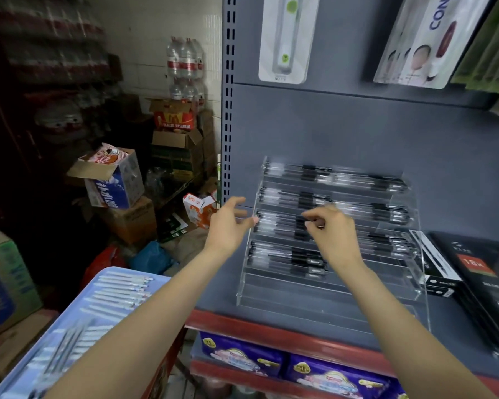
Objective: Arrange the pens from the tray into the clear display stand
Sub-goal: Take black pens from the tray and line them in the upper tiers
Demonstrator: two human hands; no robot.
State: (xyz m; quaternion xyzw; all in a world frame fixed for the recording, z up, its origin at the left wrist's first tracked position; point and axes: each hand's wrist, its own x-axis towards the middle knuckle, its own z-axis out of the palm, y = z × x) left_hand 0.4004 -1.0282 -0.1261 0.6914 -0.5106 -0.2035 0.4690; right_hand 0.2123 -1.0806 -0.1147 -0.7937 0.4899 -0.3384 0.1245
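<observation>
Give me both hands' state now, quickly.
Left hand: open, fingers spread beside the display stand, holding nothing.
Right hand: fingers curled over the stand; blurred, cannot tell.

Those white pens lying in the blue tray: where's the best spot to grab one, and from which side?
Probably mid-barrel, pinched from above. The white pens lie flat, side by side, in the blue tray, so only their tops are free; fingers straddle one barrel and lift it straight up.

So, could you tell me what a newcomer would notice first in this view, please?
Most striking is the clear display stand on the grey shelf, its upper tiers already lined with black pens and its lowest tier bare. Both hands reach to it: the left hand at its left edge, the right hand over the middle tiers. At lower left, a blue tray holds white pens.
</observation>
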